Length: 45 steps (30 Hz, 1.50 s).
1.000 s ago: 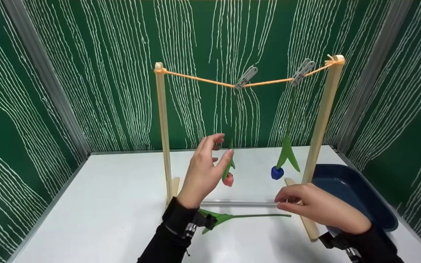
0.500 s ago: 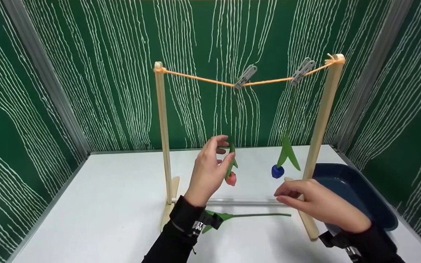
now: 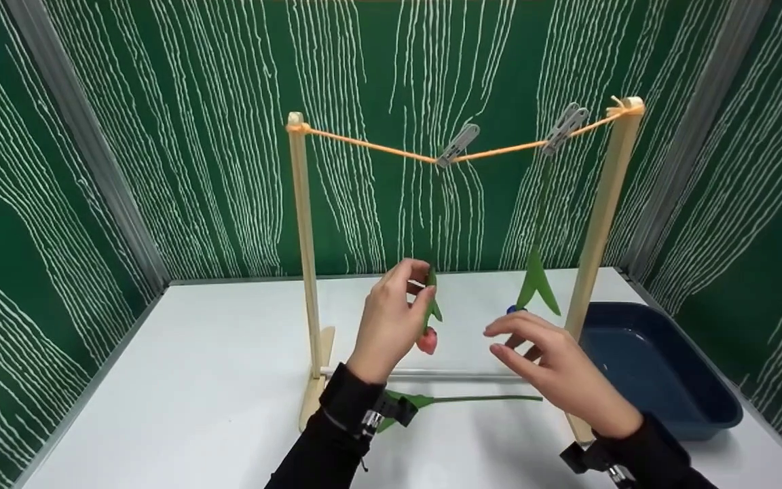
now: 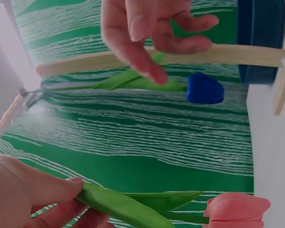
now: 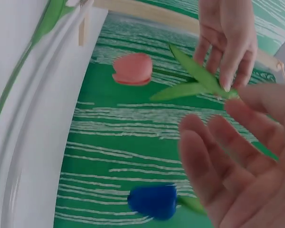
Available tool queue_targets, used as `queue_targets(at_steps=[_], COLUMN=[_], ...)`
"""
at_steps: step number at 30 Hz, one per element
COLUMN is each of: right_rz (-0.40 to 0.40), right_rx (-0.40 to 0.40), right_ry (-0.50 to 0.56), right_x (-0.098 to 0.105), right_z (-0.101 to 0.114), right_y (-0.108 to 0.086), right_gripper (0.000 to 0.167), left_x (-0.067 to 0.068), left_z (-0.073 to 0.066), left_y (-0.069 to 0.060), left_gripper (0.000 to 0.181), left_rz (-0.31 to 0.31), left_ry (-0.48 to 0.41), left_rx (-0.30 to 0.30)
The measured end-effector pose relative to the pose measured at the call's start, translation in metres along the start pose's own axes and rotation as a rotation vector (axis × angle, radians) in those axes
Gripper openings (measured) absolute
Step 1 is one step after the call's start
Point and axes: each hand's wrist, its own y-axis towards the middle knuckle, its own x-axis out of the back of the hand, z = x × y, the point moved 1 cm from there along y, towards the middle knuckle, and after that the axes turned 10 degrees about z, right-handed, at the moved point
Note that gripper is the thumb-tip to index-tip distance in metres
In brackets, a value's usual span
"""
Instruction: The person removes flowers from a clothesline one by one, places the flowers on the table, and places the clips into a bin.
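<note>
A pink tulip [image 3: 427, 341] hangs head down from a grey clothespin [image 3: 457, 145] on an orange cord. My left hand [image 3: 391, 322] pinches its green leaf [image 4: 118, 204] between thumb and fingers, as the left wrist view shows. My right hand [image 3: 554, 370], fingers spread and slightly bent, holds nothing; it is in front of the blue tulip [image 4: 205, 88], which hangs from a second clothespin [image 3: 564, 129]. In the head view this hand covers most of the blue bloom. Another green-stemmed flower [image 3: 486, 399] lies on the table, its bloom hidden by my left wrist.
Two wooden posts [image 3: 305, 251] hold up the cord [image 3: 370, 145], with a clear rod [image 3: 452, 373] low between them. A dark blue tray [image 3: 662, 367] stands at the right, behind and beside the right post [image 3: 601, 224].
My right hand has risen and moved left from beside the right post's foot, its fingers spreading. My left hand has shifted slightly right, its thumb and fingers now closed on the leaf.
</note>
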Motion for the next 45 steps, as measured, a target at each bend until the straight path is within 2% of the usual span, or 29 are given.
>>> queue_targets(at_steps=[4, 7, 12, 17, 25, 33, 36, 40, 45], right_rz=[-0.077, -0.121, -0.163, -0.189, -0.271, -0.336, -0.368, -0.367, -0.309], right_rx=[-0.004, -0.009, -0.002, 0.033, 0.087, 0.179, 0.185, 0.151, 0.091], right_ry=[0.086, 0.158, 0.231, 0.321, 0.324, 0.325, 0.332, 0.381, 0.525], right_x=[0.001, 0.008, 0.018, 0.026, 0.040, 0.063, 0.071, 0.079, 0.087], right_z=[0.008, 0.022, 0.046, 0.054, 0.072, 0.099, 0.107, 0.114, 0.116], right_y=[0.009, 0.017, 0.036, 0.058, 0.086, 0.109, 0.117, 0.127, 0.139], right_gripper=[0.025, 0.024, 0.025, 0.027, 0.028, 0.028, 0.030, 0.038, 0.049], left_x=[0.001, 0.001, 0.002, 0.002, 0.002, 0.003, 0.003, 0.004, 0.004], left_z=[0.000, -0.001, -0.001, -0.003, -0.003, -0.003, -0.004, -0.004, -0.005], left_y=[0.001, 0.001, 0.001, 0.001, 0.000, -0.002, -0.002, -0.002, -0.001], left_gripper=[0.024, 0.023, 0.022, 0.021, 0.022, 0.023, 0.022, 0.021, 0.022], left_rz=[0.006, 0.013, 0.021, 0.022, 0.037, 0.039, 0.034, 0.029, 0.028], left_ry=[0.004, -0.001, -0.003, -0.001, -0.016, -0.033, -0.033, -0.030, -0.015], left_rx=[0.001, 0.008, 0.017, 0.023, 0.028, 0.028, 0.036, 0.033, 0.022])
